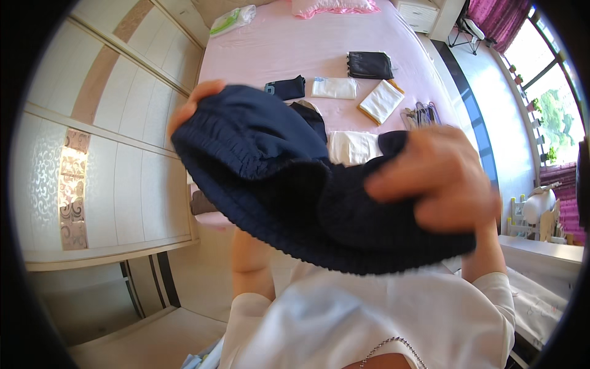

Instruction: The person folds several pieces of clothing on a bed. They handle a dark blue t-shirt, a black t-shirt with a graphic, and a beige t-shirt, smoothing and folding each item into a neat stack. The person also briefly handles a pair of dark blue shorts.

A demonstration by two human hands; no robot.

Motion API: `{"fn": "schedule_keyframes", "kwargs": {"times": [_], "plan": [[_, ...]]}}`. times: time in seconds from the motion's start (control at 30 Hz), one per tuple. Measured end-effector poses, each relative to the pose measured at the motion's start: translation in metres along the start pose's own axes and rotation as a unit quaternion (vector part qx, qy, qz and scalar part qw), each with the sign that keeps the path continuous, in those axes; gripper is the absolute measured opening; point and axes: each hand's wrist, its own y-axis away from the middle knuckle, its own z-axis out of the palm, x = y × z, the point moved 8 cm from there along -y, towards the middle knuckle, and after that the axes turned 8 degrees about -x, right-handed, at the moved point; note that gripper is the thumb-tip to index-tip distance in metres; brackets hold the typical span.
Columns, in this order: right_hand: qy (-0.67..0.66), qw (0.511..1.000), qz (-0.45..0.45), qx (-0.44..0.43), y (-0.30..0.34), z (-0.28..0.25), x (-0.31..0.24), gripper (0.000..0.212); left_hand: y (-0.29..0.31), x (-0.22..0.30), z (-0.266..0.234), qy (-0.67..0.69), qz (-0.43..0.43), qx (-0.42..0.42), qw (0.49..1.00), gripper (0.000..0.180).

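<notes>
Stretched between my hands, close to me, are dark navy elastic-waist pants (264,132). Their gathered waistband runs along the near side and gapes open, showing a dark inside; how long the legs are cannot be seen. My left hand (198,103) grips the left end of the waistband, with most of its fingers hidden by the cloth. At the other end, my right hand (439,178) is closed on the fabric, its fingers bent and smeared by motion. The pants are held up in front of the bed.
On the pink-sheeted bed (246,58) lie a folded navy garment (286,88), folded white ones (334,88) (354,147), a black one (369,64) and a yellow-edged white one (381,103). Several hangers (423,115) rest at its right edge. A wardrobe (117,166) stands left.
</notes>
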Motion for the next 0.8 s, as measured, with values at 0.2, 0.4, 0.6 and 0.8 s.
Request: {"fn": "schedule_keyframes", "kwargs": {"times": [0.2,0.4,0.6,0.8], "plan": [[-0.244,0.942,0.194,-0.126,0.007,0.033,0.037,0.036,-0.017,-0.046,0.002,0.14,-0.074,-0.063,0.985,0.03],[-0.27,0.902,0.243,-0.235,0.029,0.067,0.013,0.033,-0.016,-0.053,-0.042,0.249,-0.042,-0.048,0.967,0.033],[-0.194,0.932,0.176,-0.249,0.013,0.059,0.007,0.03,0.004,-0.069,-0.011,0.353,-0.163,0.003,0.921,0.033],[0.115,0.974,0.088,-0.174,-0.012,0.025,0.022,0.034,0.043,-0.044,0.086,0.285,-0.261,0.113,0.915,0.035]]}}
